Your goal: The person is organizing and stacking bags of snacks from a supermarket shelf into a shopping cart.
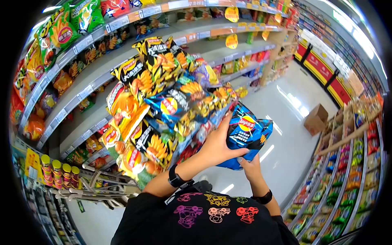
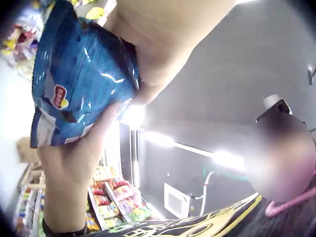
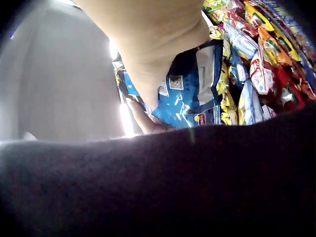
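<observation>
Both hands hold a blue Lay's chip bag point(image 1: 244, 130) in front of the body, its printed front facing up in the head view. My left hand point(image 1: 220, 143) grips its left side, thumb across the lower front. My right hand point(image 1: 251, 166) holds the lower right edge, thumb on the front and its other fingers hidden beneath. In the left wrist view the blue bag point(image 2: 84, 74) shows its back, with the right hand point(image 2: 74, 158) under it. A large heap of chip bags point(image 1: 175, 102), black, blue and yellow, stands left of the hands.
Curved shelves point(image 1: 85, 92) with snack bags run along the left. More stocked shelves point(image 1: 347, 179) line the right, with a cardboard box point(image 1: 316, 119) on the floor point(image 1: 281, 163). Chip canisters point(image 1: 57, 173) and a metal rack point(image 1: 102, 183) are at lower left.
</observation>
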A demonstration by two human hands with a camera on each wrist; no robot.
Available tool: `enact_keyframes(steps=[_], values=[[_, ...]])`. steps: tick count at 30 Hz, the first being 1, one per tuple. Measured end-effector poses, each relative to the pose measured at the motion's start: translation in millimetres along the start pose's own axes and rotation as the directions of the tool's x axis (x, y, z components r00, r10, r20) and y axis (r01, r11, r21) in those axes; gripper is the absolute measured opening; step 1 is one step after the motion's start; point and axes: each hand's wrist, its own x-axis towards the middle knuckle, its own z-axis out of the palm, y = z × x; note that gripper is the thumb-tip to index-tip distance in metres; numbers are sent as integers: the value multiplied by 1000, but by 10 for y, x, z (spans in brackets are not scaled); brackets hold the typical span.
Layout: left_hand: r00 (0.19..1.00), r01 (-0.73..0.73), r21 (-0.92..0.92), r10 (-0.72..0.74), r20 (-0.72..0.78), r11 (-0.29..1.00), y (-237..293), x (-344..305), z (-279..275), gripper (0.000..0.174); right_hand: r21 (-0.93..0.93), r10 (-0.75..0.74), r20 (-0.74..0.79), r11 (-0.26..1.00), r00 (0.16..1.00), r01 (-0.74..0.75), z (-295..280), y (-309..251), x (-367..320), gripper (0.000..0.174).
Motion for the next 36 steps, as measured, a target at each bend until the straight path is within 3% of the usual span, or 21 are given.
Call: enact_keyframes(steps=[2,5,7,12,15,16,19,20,23,25,26,27,28,29,30,31,33,36], values=[[996,-49,0,49,-71,999,-138,260,-95,101,36,-1,105,999,994,-2,-106,35,408,58],[984,0,217,38,-173,976,-241,536,-207,101,50,-65,146,997,987,59,-162,154,895,58],[980,113,166,-83,-180,980,-226,697,-216,99,74,-71,197,996,978,57,-241,198,1145,58],[965,152,229,-94,-244,961,-287,1116,-195,98,164,-84,314,986,946,33,-404,111,1737,59],[923,212,277,-100,-370,937,-406,1354,-66,98,138,-82,389,990,918,30,-621,130,2174,60],[908,165,280,-34,-419,946,-512,1446,-10,99,122,-75,419,992,905,26,-689,164,2327,61],[859,167,44,-123,-497,985,-621,1734,123,100,63,23,476,996,879,-61,-977,329,2721,63],[851,154,33,-116,-512,988,-668,1815,155,102,-14,158,513,984,843,-176,-1069,245,2833,66],[824,140,109,-54,-564,984,-697,1931,198,99,76,-35,539,997,841,-7,-1071,268,3135,69],[778,182,-26,-160,-607,983,-598,1904,173,91,22,8,608,999,794,-27,-1044,233,3299,71],[749,236,226,-29,-662,945,-674,1848,107,84,28,-8,616,1000,787,-11,-983,220,3382,71],[723,219,278,36,-690,935,-646,1823,10,78,34,-25,619,999,785,5,-921,195,3455,71],[727,311,478,119,-676,821,-523,1795,-151,75,39,-32,623,999,782,9,-868,127,3535,69],[720,324,557,183,-670,765,-373,1771,-332,70,30,-67,646,998,760,62,-804,26,3660,66],[705,412,752,343,-621,514,-260,1754,-514,57,6,-10,636,1000,772,8,-739,-117,3762,65],[718,473,784,339,-608,403,-47,1781,-706,52,-19,51,622,999,782,-50,-661,-239,3857,63],[721,498,831,415,-555,246,103,1834,-1210,48,118,42,638,981,769,-151,-416,-370,4128,58],[814,528,849,306,-494,-35,-62,1842,-2054,52,191,46,667,954,744,-231,-27,-720,4281,53]])
